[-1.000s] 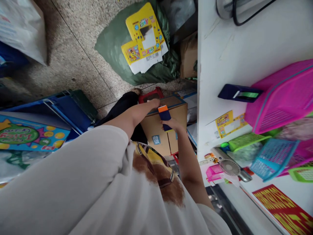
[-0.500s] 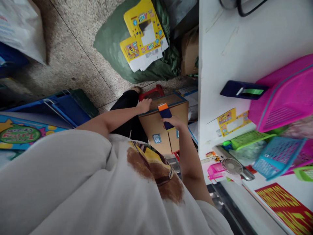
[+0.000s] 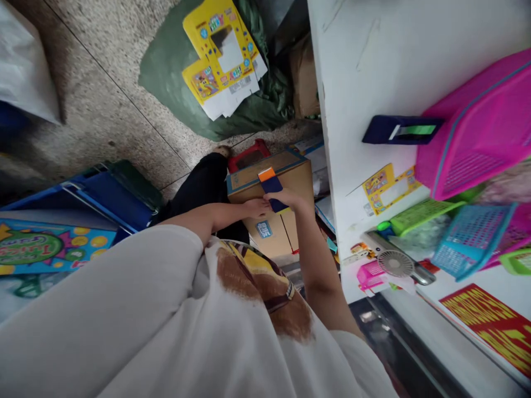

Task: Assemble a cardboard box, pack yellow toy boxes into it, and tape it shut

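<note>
My right hand (image 3: 286,198) is closed round a flat dark blue box (image 3: 271,190) with an orange end, over a taped cardboard carton (image 3: 286,229). Close beside its lower left edge is my left hand (image 3: 258,208), its fingers stretched out low over the carton. Whether those fingertips touch the box I cannot tell. The carton is shut along its blue-taped edge and carries a blue printed label (image 3: 264,229).
To the right stands a white table (image 3: 352,72) with another dark blue box (image 3: 402,130), a pink basket (image 3: 464,121) and a small fan (image 3: 396,264). A green sack (image 3: 166,77) bearing yellow cardboard sleeves (image 3: 224,50) lies ahead. Blue crates (image 3: 105,193) are at left.
My left hand has moved from the carton's far left edge back toward my body, to beside the box in my right hand. The view has shifted slightly.
</note>
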A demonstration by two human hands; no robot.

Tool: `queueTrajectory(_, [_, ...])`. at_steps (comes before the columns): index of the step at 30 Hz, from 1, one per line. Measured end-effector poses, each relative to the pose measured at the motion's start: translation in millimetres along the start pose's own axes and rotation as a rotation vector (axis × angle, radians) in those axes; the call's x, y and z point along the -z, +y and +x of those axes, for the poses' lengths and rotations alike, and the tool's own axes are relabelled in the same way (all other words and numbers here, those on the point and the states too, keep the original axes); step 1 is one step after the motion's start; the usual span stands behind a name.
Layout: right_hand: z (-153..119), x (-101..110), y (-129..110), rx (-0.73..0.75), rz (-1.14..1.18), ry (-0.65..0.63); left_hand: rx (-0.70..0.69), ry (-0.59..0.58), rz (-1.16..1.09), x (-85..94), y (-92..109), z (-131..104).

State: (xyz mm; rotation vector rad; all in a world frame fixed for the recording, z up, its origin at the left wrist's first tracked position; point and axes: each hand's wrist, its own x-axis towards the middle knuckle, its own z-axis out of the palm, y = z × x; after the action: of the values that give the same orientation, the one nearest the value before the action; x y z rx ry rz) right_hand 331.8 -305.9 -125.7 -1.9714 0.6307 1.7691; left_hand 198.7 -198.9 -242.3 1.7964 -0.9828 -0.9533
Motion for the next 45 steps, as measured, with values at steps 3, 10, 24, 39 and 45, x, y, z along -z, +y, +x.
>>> queueTrajectory(3, [-7,-5,8,0.001,-0.093,0.098,-0.030,0.000,0.039,-7.9,-6,-2])
queueTrajectory(10, [-30,-59,53,0.403,-0.357,0.635,-0.066,0.016,0.119,-11.9,-9,-2])
queueTrajectory(24, [-42,-61,90,0.525,-0.446,0.547,-0.101,0.030,0.194,-12.8,-17,-6])
queueTrajectory(39, [-122,-81,275,0.567,-0.291,0.680,-0.136,-0.054,0.362,8.7,-17,-17])
queueTrajectory(45, [-145,-95,373,0.522,-0.391,0.724,-0.056,-0.118,0.430,23.5,-7,-20])
